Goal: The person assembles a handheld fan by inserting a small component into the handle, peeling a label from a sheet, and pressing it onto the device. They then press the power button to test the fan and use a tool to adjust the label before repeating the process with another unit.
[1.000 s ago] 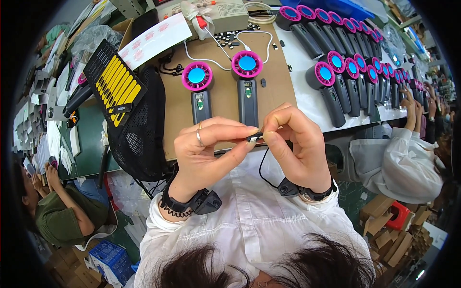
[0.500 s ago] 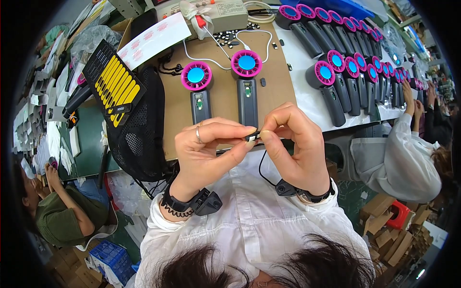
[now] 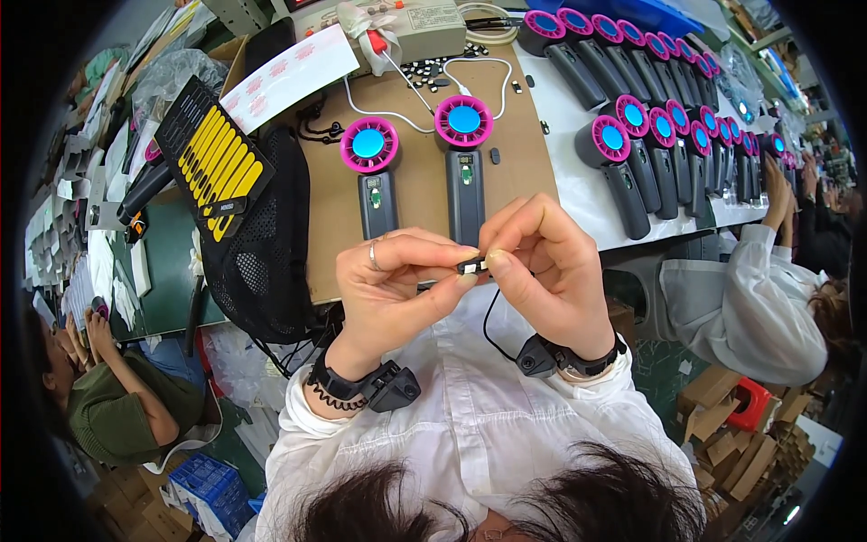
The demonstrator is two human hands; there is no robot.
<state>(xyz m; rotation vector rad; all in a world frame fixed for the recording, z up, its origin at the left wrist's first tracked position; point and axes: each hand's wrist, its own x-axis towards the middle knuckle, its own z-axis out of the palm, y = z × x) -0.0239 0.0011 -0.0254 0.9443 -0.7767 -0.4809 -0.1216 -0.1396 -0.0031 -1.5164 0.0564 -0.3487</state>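
Between the fingertips of both hands is a small black piece with a white patch (image 3: 470,267). My left hand (image 3: 402,285) pinches its left end between thumb and forefinger. From the other side, my right hand (image 3: 546,275) closes thumb and forefinger on its right end. Just beyond my hands lie two dark grey handheld fans with pink rims and blue centres, a left fan (image 3: 368,143) and a right fan (image 3: 464,121). Each has an uncovered slot in its handle showing a small display and a green circuit board. A white cable meets the right fan's head.
Rows of similar fans (image 3: 623,172) stand on the white surface at right. Small black-and-white pieces (image 3: 433,72) are scattered before a beige instrument box (image 3: 420,32). A black mesh bag (image 3: 262,244) and a yellow-and-black card (image 3: 217,163) lie left. Co-workers sit on both sides.
My two hands have shifted slightly, and the small black piece is now a little lower and left, its white patch still facing up. At far right, a co-worker's hand is now by a fan.
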